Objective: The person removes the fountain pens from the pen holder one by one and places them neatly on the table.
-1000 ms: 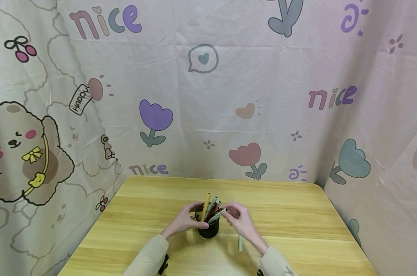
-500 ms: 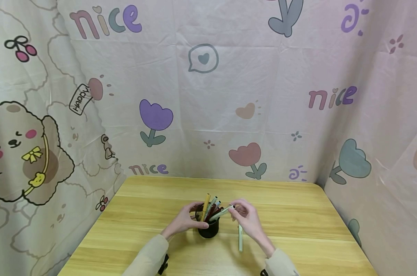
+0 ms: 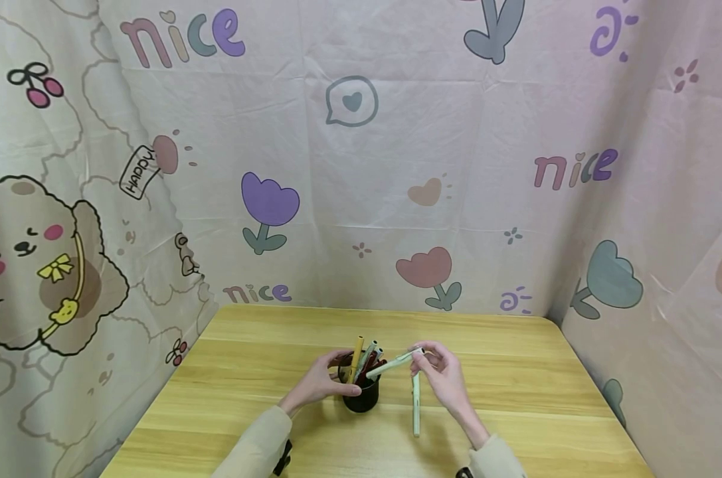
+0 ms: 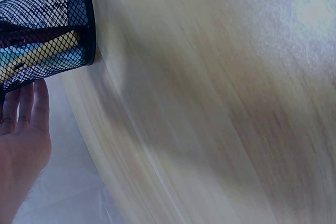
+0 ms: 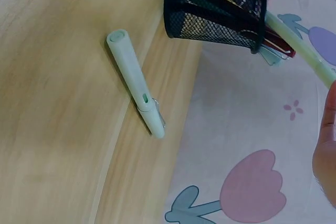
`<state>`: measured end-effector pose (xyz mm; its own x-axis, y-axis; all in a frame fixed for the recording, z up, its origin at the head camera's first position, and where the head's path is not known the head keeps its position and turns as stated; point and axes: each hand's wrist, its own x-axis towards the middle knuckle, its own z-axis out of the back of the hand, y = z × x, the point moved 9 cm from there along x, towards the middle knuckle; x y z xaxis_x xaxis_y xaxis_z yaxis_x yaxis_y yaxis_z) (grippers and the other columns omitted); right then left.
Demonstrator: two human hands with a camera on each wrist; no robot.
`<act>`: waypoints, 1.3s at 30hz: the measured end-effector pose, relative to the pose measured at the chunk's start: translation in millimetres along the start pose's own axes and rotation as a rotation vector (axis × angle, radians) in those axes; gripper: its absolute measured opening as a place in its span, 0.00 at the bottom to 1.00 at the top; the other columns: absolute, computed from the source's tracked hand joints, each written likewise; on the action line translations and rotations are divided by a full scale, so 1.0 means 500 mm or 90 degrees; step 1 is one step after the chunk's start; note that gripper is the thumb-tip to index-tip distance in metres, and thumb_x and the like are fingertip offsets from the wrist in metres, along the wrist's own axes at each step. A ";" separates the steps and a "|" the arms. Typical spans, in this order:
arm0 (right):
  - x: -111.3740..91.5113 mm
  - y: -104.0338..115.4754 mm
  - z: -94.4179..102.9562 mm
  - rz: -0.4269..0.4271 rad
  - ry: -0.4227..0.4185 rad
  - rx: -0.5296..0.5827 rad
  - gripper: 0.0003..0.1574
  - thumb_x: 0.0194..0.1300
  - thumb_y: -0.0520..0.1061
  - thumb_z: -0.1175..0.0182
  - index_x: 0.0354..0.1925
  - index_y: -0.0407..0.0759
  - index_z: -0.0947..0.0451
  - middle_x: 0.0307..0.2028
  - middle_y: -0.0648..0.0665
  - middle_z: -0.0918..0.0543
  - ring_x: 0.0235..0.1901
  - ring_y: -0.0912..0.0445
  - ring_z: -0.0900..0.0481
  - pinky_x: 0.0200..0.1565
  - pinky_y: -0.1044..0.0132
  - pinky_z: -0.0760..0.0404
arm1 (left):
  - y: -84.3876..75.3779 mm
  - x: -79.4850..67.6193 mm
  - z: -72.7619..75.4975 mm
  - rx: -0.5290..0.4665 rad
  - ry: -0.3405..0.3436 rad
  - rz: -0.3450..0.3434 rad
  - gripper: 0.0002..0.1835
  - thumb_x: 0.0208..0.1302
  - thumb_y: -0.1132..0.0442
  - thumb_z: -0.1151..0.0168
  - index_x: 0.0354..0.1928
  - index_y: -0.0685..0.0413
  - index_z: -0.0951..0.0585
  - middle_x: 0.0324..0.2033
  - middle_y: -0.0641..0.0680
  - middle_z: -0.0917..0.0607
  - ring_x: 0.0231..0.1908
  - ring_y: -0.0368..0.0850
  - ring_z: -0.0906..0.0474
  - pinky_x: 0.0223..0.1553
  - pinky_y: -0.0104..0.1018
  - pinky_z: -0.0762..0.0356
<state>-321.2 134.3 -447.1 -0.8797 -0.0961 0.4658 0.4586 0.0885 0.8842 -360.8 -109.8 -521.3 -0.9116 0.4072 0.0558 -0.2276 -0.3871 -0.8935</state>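
Observation:
A black mesh pen cup [image 3: 361, 401] stands upright on the table. My left hand [image 3: 320, 381] grips it around the side, thumb across the front. Yellow, dark red and pale pens poke out of it; the yellow pen [image 3: 357, 358] leans at the left. My right hand [image 3: 446, 380] pinches the top end of a pale green pen [image 3: 392, 364], slanted with its lower end at the cup's right rim. In the right wrist view this held pen [image 5: 302, 51] runs from the cup's mouth to my thumb. A second pale green pen [image 5: 131, 74] lies on the wood, right of the cup.
The light wooden table [image 3: 247, 358] has a back edge against a hanging cloth [image 3: 349, 199] printed with flowers and words. More of the cloth hangs along the left and right sides.
My right hand has moved right and slightly up, drawing the pale green pen further out of the cup. My left hand and the cup have stayed in place.

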 end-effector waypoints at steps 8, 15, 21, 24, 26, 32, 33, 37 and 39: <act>-0.002 -0.004 0.032 -0.019 -0.040 0.066 0.17 0.74 0.34 0.46 0.51 0.17 0.33 0.41 0.50 0.11 0.30 0.62 0.16 0.36 0.68 0.11 | 0.001 0.001 -0.001 -0.016 0.002 0.002 0.46 0.51 0.54 0.20 0.72 0.52 0.31 0.66 0.62 0.25 0.65 0.61 0.29 0.64 0.57 0.23; -0.006 -0.007 0.047 -0.008 -0.043 0.146 0.13 0.78 0.35 0.54 0.53 0.24 0.35 0.44 0.47 0.10 0.33 0.61 0.15 0.38 0.67 0.11 | 0.000 0.001 -0.001 -0.017 0.003 0.000 0.46 0.52 0.54 0.20 0.72 0.53 0.31 0.66 0.62 0.25 0.65 0.62 0.29 0.64 0.58 0.23; -0.008 -0.010 0.055 -0.012 -0.037 0.180 0.09 0.81 0.41 0.58 0.54 0.43 0.34 0.45 0.47 0.10 0.34 0.60 0.14 0.39 0.67 0.11 | -0.001 -0.001 0.000 -0.004 0.002 -0.002 0.46 0.52 0.53 0.20 0.72 0.51 0.31 0.68 0.62 0.27 0.66 0.63 0.30 0.64 0.59 0.23; -0.010 -0.010 0.061 -0.026 -0.048 0.177 0.10 0.82 0.44 0.60 0.56 0.45 0.38 0.45 0.47 0.10 0.33 0.60 0.13 0.39 0.67 0.10 | -0.002 -0.002 0.000 0.006 0.001 -0.003 0.46 0.51 0.52 0.20 0.72 0.50 0.31 0.69 0.62 0.28 0.66 0.64 0.30 0.64 0.59 0.23; -0.012 -0.011 0.065 -0.037 -0.059 0.171 0.10 0.82 0.46 0.60 0.56 0.45 0.39 0.44 0.46 0.10 0.32 0.59 0.13 0.39 0.66 0.10 | -0.002 -0.003 0.000 0.010 -0.001 -0.004 0.46 0.51 0.51 0.20 0.72 0.50 0.31 0.69 0.62 0.28 0.67 0.64 0.31 0.63 0.59 0.23; -0.017 -0.020 0.078 -0.064 -0.082 0.149 0.10 0.82 0.44 0.58 0.57 0.46 0.40 0.41 0.47 0.10 0.31 0.60 0.14 0.38 0.66 0.10 | -0.002 -0.004 0.001 0.010 -0.003 0.000 0.46 0.51 0.52 0.20 0.72 0.49 0.31 0.69 0.62 0.28 0.66 0.64 0.30 0.63 0.60 0.23; -0.018 -0.022 0.080 -0.068 -0.084 0.145 0.10 0.81 0.42 0.56 0.57 0.47 0.40 0.41 0.48 0.11 0.30 0.60 0.14 0.38 0.66 0.10 | -0.002 -0.004 0.001 0.008 -0.003 0.000 0.46 0.51 0.52 0.20 0.72 0.49 0.31 0.69 0.62 0.28 0.66 0.64 0.30 0.63 0.60 0.23; -0.022 -0.030 0.086 -0.086 -0.094 0.126 0.21 0.74 0.32 0.48 0.58 0.47 0.40 0.41 0.50 0.13 0.30 0.61 0.15 0.38 0.68 0.10 | -0.003 -0.005 0.001 0.005 -0.003 0.001 0.46 0.51 0.52 0.20 0.72 0.48 0.31 0.69 0.62 0.28 0.66 0.63 0.30 0.63 0.60 0.23; -0.023 -0.033 0.088 -0.095 -0.099 0.121 0.24 0.70 0.29 0.45 0.57 0.45 0.40 0.41 0.50 0.13 0.30 0.61 0.16 0.37 0.68 0.10 | -0.002 -0.004 0.000 0.003 -0.003 0.001 0.46 0.51 0.52 0.20 0.72 0.48 0.31 0.69 0.61 0.28 0.66 0.63 0.30 0.63 0.59 0.23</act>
<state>-324.2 177.7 -468.5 -0.9510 0.0301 0.3076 0.3040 0.2708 0.9134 -358.6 -110.4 -520.3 -0.9136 0.4026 0.0566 -0.2279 -0.3919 -0.8913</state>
